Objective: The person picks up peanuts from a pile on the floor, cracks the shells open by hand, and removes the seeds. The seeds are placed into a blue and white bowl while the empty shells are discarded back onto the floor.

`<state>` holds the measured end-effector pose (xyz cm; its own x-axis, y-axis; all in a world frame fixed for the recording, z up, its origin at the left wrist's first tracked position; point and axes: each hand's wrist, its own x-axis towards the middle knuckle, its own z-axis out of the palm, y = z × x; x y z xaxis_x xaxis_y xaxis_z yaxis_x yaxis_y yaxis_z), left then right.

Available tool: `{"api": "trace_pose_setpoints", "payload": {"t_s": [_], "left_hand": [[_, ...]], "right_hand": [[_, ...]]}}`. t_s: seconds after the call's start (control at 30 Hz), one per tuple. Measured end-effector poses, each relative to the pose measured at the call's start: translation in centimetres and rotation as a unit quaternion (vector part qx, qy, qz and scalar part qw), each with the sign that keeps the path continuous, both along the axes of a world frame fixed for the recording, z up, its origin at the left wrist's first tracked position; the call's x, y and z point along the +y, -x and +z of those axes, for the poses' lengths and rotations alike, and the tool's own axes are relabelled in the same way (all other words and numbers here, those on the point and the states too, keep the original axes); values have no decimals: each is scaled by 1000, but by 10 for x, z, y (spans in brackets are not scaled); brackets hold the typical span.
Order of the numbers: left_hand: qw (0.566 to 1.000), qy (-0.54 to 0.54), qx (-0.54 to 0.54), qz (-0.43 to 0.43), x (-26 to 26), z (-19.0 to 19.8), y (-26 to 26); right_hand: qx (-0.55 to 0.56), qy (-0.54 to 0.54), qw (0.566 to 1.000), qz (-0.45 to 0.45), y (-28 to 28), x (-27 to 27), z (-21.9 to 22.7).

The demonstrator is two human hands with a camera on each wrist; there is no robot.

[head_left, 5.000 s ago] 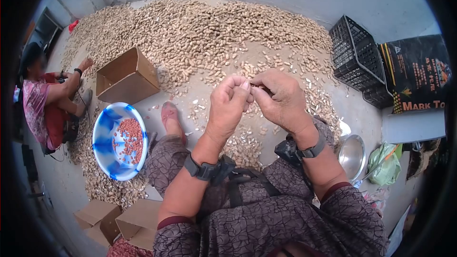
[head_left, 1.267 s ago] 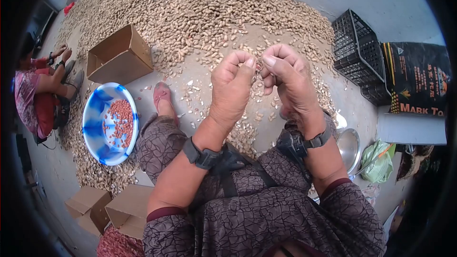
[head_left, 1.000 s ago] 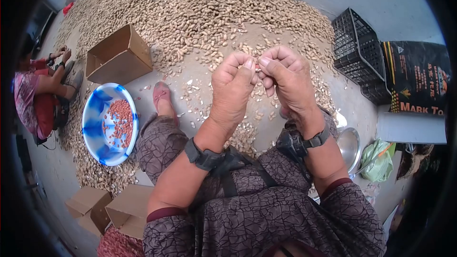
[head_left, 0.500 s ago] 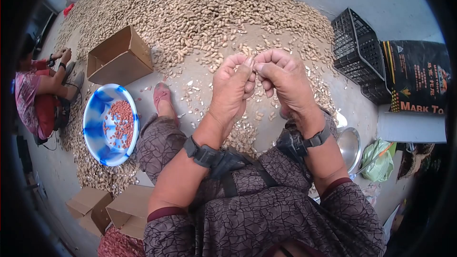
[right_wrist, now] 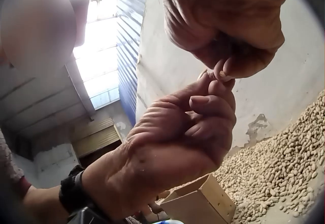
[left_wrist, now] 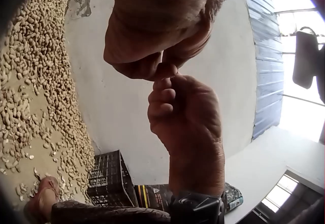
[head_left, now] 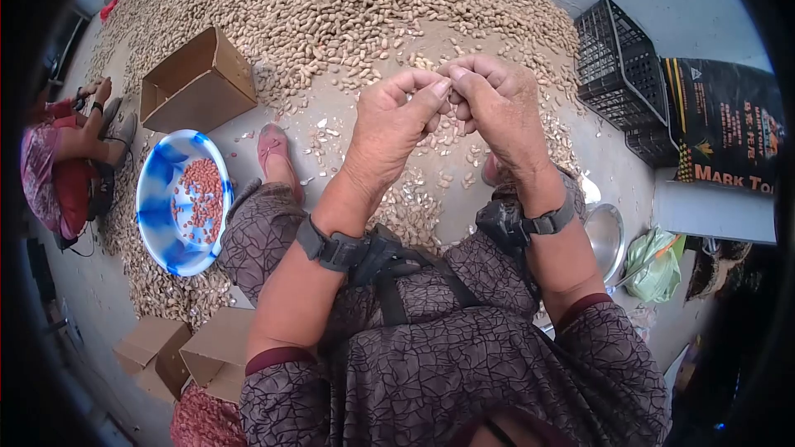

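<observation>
In the head view my left hand (head_left: 387, 126) and right hand (head_left: 503, 112) meet at their fingertips above the floor, thumbs and forefingers pinched around a small peanut, mostly hidden. A pale bit of it (right_wrist: 204, 75) shows between the fingertips in the right wrist view, where the left hand (right_wrist: 177, 125) lies below the right hand (right_wrist: 228, 23). The left wrist view has the left hand (left_wrist: 157, 26) above and the right hand (left_wrist: 193, 115) below, touching. Reddish kernels (head_left: 199, 190) lie in a blue and white basin (head_left: 155, 219) at the left.
Unshelled peanuts (head_left: 331, 12) are heaped along the wall, with shells (head_left: 406, 207) between the feet. A cardboard box (head_left: 199, 99) stands behind the basin. Black crates (head_left: 621, 66), a black sack (head_left: 729, 124) and a metal bowl (head_left: 604, 240) are at the right. Another person (head_left: 62, 165) sits far left.
Earlier the hands stood slightly apart with something reddish between the fingertips; now they touch. The head view has shifted, so the basin, box and heap appear higher and farther left.
</observation>
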<state>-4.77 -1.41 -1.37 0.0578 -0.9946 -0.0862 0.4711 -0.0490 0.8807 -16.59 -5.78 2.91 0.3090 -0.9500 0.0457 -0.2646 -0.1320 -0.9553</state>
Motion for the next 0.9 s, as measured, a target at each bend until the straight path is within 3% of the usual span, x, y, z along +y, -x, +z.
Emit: {"api": "trace_pose_setpoints", "payload": {"t_s": [0.17,0.23,0.33,0.53,0.9], "left_hand": [[999,-30,37,13,-2,-4,0],[994,-46,98,29,-3,-7,0],[991,-41,124,2,-3,-9,-3],[989,3,134,-64,-4,-13,-8],[991,-16,105,-78,-2,-10,-12]], "right_hand": [[-2,10,1000,18,1,-2,-8],[3,9,1000,27,1,-3,-9],[1,-19,999,35,2,-3,-8],[-10,-36,999,35,2,-2,-4],[26,-21,996,86,6,1,5]]}}
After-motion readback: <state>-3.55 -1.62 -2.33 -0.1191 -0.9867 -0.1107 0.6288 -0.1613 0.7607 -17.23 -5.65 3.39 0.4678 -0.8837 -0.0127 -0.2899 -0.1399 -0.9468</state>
